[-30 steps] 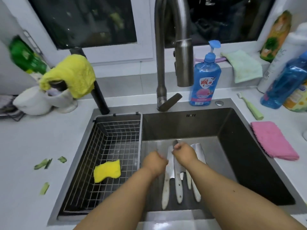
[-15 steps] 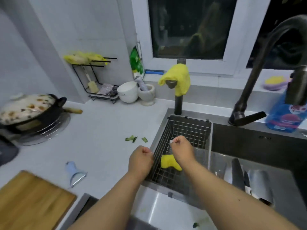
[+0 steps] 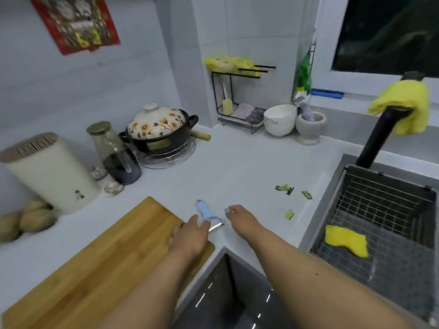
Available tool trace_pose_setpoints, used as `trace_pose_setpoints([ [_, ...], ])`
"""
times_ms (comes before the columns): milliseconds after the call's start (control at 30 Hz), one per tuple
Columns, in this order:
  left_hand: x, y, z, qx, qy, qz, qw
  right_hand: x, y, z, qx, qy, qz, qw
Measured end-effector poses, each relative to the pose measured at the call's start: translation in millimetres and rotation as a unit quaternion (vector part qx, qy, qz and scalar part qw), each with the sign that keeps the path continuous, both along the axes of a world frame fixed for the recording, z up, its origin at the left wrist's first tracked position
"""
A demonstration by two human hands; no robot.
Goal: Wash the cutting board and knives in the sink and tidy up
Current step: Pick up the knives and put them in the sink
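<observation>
The wooden cutting board (image 3: 95,269) lies on the white counter at the lower left. My left hand (image 3: 190,238) reaches over the board's near right corner with spread fingers, its thumb next to a light blue peeler (image 3: 204,208). My right hand (image 3: 241,220) hovers just right of the peeler, fingers loosely bent and holding nothing. No knives are in view. At the right edge is the sink, with a wire basket (image 3: 380,210) holding a yellow sponge (image 3: 345,241).
Green vegetable scraps (image 3: 285,188) lie on the counter near the sink. A cream knife holder (image 3: 47,172), a glass jar (image 3: 111,148), a flowered pot (image 3: 156,129), a white bowl (image 3: 280,119) and a mortar (image 3: 310,129) line the back. A dark glossy recess (image 3: 225,300) sits below my arms.
My view swung left from the sink to the counter. Both hands left the knives in the sink and moved left, opening from fists; the left now reaches the board's corner.
</observation>
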State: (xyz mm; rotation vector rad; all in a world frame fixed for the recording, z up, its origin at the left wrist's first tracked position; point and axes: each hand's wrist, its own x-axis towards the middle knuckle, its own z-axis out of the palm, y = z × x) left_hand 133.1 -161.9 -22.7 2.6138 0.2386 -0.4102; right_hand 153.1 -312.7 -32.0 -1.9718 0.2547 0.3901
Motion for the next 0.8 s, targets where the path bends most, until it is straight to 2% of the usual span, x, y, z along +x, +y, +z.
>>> trace_pose_setpoints([
  [167,10,-3,-12,-0.027,0.048,-0.024,0.998,20,31,-9,0.007,0.041,0.017,0.999],
  [333,14,-23,-3,-0.133,-0.007,0.015,0.991,18,18,-9,-0.021,0.057,-0.004,0.998],
  [400,14,-40,8,-0.219,-0.036,0.013,0.975,17,4,-4,-0.037,0.056,-0.019,0.998],
  [500,16,-71,20,-0.329,-0.05,0.026,0.943,10,-30,4,0.049,0.017,-0.111,0.993],
  [633,8,-126,29,-0.373,-0.047,-0.001,0.927,-15,-94,26,0.123,-0.056,-0.225,0.965],
  [800,-12,-208,33,-0.425,-0.011,-0.029,0.905,-63,-193,50,0.197,-0.087,-0.387,0.896],
])
